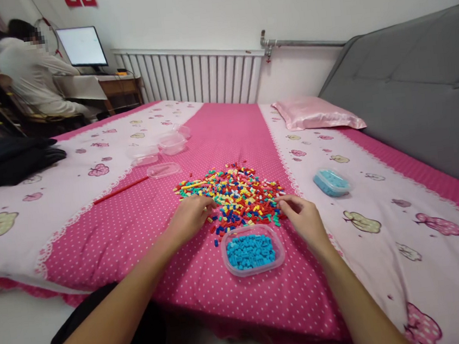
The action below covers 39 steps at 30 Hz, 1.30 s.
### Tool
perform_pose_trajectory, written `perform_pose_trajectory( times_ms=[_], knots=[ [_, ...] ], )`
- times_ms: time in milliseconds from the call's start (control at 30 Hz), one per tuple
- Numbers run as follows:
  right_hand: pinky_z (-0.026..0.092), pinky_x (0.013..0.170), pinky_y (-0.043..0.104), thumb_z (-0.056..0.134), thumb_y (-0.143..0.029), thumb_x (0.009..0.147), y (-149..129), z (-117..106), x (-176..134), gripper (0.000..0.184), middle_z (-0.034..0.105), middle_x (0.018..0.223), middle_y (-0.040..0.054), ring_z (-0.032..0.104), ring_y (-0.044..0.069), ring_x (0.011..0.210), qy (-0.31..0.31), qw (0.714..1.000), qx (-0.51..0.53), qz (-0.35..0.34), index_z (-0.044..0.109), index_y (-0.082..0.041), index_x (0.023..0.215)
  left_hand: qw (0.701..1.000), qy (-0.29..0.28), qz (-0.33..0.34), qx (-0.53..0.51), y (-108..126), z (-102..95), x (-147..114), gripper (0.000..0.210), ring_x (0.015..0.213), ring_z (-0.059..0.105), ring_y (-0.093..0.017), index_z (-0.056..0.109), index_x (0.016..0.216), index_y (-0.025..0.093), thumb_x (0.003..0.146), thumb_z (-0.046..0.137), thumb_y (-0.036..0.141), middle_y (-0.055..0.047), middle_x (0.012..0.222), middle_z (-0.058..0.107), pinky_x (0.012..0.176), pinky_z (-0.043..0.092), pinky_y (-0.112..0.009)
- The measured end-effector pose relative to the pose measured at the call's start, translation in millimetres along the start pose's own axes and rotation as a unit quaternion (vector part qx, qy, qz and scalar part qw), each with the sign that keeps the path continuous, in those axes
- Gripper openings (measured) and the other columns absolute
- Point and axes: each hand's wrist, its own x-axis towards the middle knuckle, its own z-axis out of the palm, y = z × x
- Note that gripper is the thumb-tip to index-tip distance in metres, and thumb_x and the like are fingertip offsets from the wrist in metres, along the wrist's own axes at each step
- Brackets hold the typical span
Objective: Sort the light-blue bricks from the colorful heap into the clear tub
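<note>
1. Both hands are at the near edge of the heap of small coloured bricks (232, 193) on the bed (136, 225); by the look of it this is the picking step of a sort, blue pieces out of the mix.
2. The left hand (191, 215) rests on the heap's left side, fingers curled down into the bricks. Whether that grip is clamped on a piece I cannot tell; the fingertips are hidden among the bricks.
3. The right hand (302, 216) sits at the heap's right edge, thumb and forefinger drawn together as if pinching. Anything held there is too small to make out.
4. The open tub of blue bricks (252, 250) lies just in front of the heap, between the two wrists and nearer the person than either grip.
5. My read: the next move calls for a fine pinch on a single blue brick among the reds and yellows, then a short carry back toward the tub without dragging neighbours along.
6. Off to the right, well apart, lies a second tub of blue pieces (331, 182). Empty clear tubs (161, 146) and a red stick (120, 190) lie beyond the heap on the left.
7. A person at a desk (31, 78) sits in the far corner, not involved.
</note>
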Motion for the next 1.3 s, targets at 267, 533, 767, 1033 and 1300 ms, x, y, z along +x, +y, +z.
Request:
perform_pose_trajectory(
  times_ms=[267, 533, 767, 1033, 1300],
  knots=[
    [0.05, 0.068, 0.035, 0.062, -0.049, 0.083, 3.0, 4.4, 0.3, 0.034, 0.07, 0.084, 0.0079, 0.063, 0.022, 0.072, 0.001, 1.0, 0.009, -0.008, 0.068, -0.017, 0.092, 0.996, -0.05, 0.036, 0.065, 14.6, 3.7, -4.1, 0.018, 0.1, 0.058, -0.025, 0.073, 0.097, 0.022, 0.081, 0.067, 0.016, -0.005, 0.093, 0.073, 0.089, 0.036, -0.037],
    [0.052, 0.069, 0.036, 0.06, -0.045, 0.083, 0.4, 3.5, -2.2, 0.031, 0.071, 0.086, 0.0083, 0.066, 0.023, 0.073, -0.002, 1.0, 0.012, -0.009, 0.068, -0.018, 0.096, 0.999, -0.01, 0.043, -0.008, 9.9, -3.7, -0.6, 0.016, 0.093, 0.061, -0.02, 0.072, 0.099, 0.019, 0.09, 0.06, 0.024, -0.006, 0.1, 0.072, 0.081, 0.041, -0.031],
    [0.053, 0.073, 0.039, 0.057, -0.04, 0.084, 0.0, 1.3, -3.4, 0.034, 0.076, 0.095, 0.0089, 0.067, 0.022, 0.071, -0.03, 0.999, -0.015, -0.002, 0.074, -0.019, 0.105, 0.987, -0.096, 0.095, -0.087, 0.2, -21.3, -4.1, 0.013, 0.078, 0.065, -0.013, 0.074, 0.09, 0.02, 0.087, 0.064, 0.028, -0.002, 0.087, 0.074, 0.071, 0.044, -0.022],
    [0.053, 0.083, 0.042, 0.065, -0.037, 0.076, -0.5, 1.9, -3.7, 0.031, 0.076, 0.095, 0.0097, 0.07, 0.026, 0.084, -0.03, 0.999, -0.038, -0.024, 0.074, -0.019, 0.099, 0.995, -0.04, 0.064, -0.06, -5.6, -16.1, -2.9, 0.016, 0.086, 0.066, -0.017, 0.071, 0.1, 0.02, 0.085, 0.064, 0.021, -0.004, 0.095, 0.074, 0.079, 0.044, -0.026],
    [0.052, 0.084, 0.045, 0.068, -0.038, 0.071, 0.4, 2.4, -4.2, 0.027, 0.075, 0.089, 0.0093, 0.069, 0.027, 0.082, -0.017, 0.998, -0.055, -0.031, 0.073, -0.019, 0.09, 0.998, 0.044, -0.021, -0.035, -18.3, -21.2, -2.0, 0.03, 0.088, 0.067, -0.018, 0.061, 0.117, 0.019, 0.089, 0.051, 0.016, -0.006, 0.102, 0.073, 0.075, 0.046, -0.026]
  ],
)
